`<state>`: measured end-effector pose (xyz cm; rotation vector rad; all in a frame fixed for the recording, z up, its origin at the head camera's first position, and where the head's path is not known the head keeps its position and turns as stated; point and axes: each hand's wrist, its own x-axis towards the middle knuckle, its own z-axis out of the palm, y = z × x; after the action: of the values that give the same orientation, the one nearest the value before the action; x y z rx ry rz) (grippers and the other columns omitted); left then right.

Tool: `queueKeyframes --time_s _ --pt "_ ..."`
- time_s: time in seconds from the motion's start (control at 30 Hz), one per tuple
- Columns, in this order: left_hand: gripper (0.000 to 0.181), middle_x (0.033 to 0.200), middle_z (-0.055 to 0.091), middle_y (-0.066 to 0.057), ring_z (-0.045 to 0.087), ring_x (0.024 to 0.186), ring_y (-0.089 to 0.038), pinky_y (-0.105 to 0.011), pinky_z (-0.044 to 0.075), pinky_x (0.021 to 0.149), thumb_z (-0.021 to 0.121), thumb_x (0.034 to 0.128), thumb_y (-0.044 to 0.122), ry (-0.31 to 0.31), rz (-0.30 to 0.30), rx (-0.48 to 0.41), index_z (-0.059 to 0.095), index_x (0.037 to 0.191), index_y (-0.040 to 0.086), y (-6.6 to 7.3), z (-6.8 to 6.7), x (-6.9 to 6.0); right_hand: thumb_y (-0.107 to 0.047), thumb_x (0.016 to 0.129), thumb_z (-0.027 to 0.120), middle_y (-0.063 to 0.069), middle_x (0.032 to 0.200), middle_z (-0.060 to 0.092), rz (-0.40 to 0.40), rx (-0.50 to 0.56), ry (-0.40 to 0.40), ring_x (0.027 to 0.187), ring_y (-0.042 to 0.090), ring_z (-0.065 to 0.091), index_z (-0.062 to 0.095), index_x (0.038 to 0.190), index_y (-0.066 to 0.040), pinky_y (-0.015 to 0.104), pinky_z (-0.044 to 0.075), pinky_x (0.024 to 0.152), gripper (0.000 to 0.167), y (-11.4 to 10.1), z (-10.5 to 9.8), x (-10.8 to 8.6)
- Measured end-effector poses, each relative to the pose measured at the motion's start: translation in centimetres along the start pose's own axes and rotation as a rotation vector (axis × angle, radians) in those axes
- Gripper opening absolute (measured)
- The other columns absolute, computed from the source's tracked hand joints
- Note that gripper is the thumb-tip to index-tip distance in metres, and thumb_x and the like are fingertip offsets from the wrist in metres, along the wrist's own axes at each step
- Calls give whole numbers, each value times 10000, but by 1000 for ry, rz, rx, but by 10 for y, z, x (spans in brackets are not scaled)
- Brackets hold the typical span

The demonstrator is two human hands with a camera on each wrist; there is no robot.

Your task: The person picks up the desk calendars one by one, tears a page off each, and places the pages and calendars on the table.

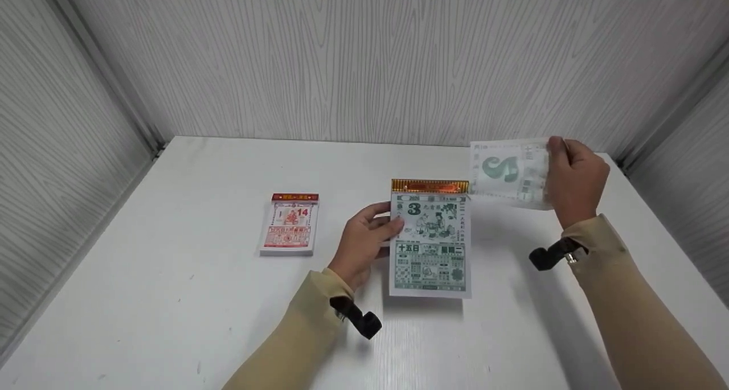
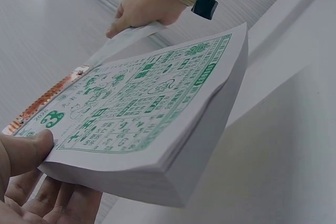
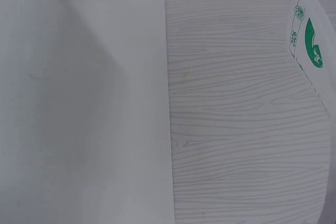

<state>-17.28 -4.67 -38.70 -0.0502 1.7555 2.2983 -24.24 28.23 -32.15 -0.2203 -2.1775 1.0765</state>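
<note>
A thick tear-off calendar with green print and a gold-and-red header strip is raised above the table. My left hand grips its left edge, thumb on the front page and fingers beneath the pad. To the right, my right hand pinches one end of a thin calendar sheet, whose print shows through in reverse. The sheet's other end reaches the calendar's upper right corner; I cannot tell if it is attached. Only part of that sheet appears in the right wrist view, where the right hand is hidden.
A smaller tear-off calendar with red print lies on the white table, left of the left hand. Wood-grain panels enclose the back and sides. A black wrist device sits on each sleeve.
</note>
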Motion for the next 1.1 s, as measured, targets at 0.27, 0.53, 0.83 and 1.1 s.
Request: queueKeyframes --time_s 0.27,0.53,0.83,1.1 --pt "422 1183 728 -100 748 981 -249 -374 620 800 714 992 186 -15 16 -1 607 1397 131 0 -1 -1 -414 1041 599 -149 709 633 25 43 11 560 11 547 781 1063 -27 117 397 493 428 5 0 2" --pt "408 1183 725 -112 750 975 -256 -376 622 790 706 995 162 -23 21 -25 607 1389 125 -1 -2 1 -412 1043 590 -142 691 613 68 63 21 569 21 540 737 980 -26 124 404 498 419 7 -5 4" --pt "401 1183 727 -116 751 975 -260 -383 622 796 705 995 159 -10 20 -31 613 1384 126 2 -5 1 -488 1026 574 -111 757 657 106 71 18 617 49 578 745 1024 -67 143 426 517 454 15 -14 6" --pt "407 1183 726 -117 749 983 -257 -387 620 814 706 995 161 -1 14 -31 608 1387 121 4 -7 0 -415 1025 610 -84 742 644 150 182 96 611 39 587 648 837 -49 133 429 503 413 15 -28 8"
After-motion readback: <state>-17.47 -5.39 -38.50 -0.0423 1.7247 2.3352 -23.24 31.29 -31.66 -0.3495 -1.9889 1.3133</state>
